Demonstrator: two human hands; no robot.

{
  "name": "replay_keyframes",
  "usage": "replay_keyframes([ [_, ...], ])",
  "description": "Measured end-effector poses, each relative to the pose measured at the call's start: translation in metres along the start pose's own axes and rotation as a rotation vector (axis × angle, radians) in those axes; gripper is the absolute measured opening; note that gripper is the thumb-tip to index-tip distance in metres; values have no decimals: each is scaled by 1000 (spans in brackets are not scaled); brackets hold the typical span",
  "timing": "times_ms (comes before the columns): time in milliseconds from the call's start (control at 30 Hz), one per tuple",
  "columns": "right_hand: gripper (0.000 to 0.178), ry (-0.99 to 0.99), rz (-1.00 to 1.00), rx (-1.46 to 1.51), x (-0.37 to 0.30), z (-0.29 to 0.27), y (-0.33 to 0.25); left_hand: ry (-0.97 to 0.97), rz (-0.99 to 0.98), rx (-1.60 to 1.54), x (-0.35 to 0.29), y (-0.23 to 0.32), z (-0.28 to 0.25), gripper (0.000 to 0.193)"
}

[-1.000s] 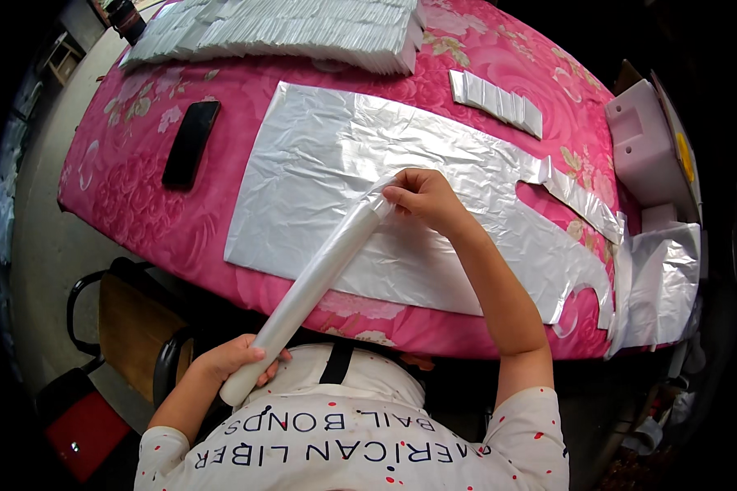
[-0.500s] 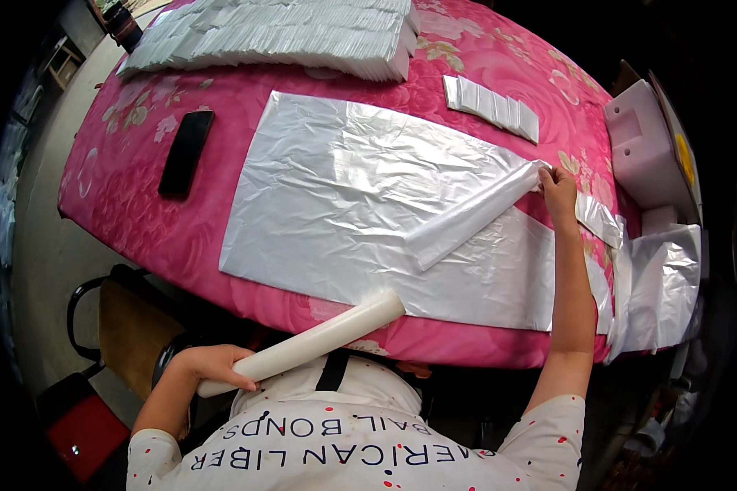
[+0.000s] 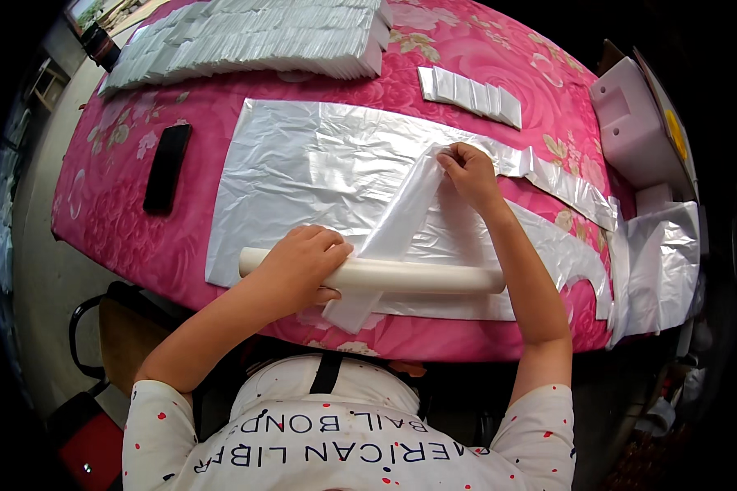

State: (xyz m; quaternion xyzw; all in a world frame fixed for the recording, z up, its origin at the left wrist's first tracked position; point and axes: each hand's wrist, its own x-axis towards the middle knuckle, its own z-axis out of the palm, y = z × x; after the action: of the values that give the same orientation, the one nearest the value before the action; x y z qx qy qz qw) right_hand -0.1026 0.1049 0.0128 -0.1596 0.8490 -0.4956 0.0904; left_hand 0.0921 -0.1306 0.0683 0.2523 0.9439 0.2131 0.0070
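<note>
My left hand (image 3: 301,263) is closed around a long white tube (image 3: 434,277), its fingers wrapped over the left half. The tube lies level across a folded strip of clear plastic bag (image 3: 408,200), whose lower end sticks out on the near side. Farther up, my right hand (image 3: 471,173) pinches the upper end of that strip. Beneath both lies a large flat spread of shiny, wrinkled plastic bags (image 3: 291,164), with handle cut-outs at its right side.
A pink floral cloth (image 3: 115,233) covers the table. On it are a black phone (image 3: 167,169), a short row of folded white packets (image 3: 472,98) and a big stack of them (image 3: 254,41). More plastic bags (image 3: 659,262) hang at the right edge beside a white foam box (image 3: 635,123).
My left hand has brought the tube up from near my lap onto the folded strip. My right hand has drawn the strip's upper end leftward, so it stands steeper.
</note>
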Motion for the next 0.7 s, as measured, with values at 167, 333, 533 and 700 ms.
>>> replay_keyframes([
  [167,17,-55,-10,-9,5,-2,1,66,425,-172,-8,8,42,50],
  [333,19,-125,98,35,10,-7,3,-188,378,-150,-25,15,64,69],
  [533,39,230,70,-164,4,-7,4,-236,324,-64,-36,26,79,80],
  [700,49,-212,-353,-183,-111,22,-65,-152,243,26,-46,44,94,78],
])
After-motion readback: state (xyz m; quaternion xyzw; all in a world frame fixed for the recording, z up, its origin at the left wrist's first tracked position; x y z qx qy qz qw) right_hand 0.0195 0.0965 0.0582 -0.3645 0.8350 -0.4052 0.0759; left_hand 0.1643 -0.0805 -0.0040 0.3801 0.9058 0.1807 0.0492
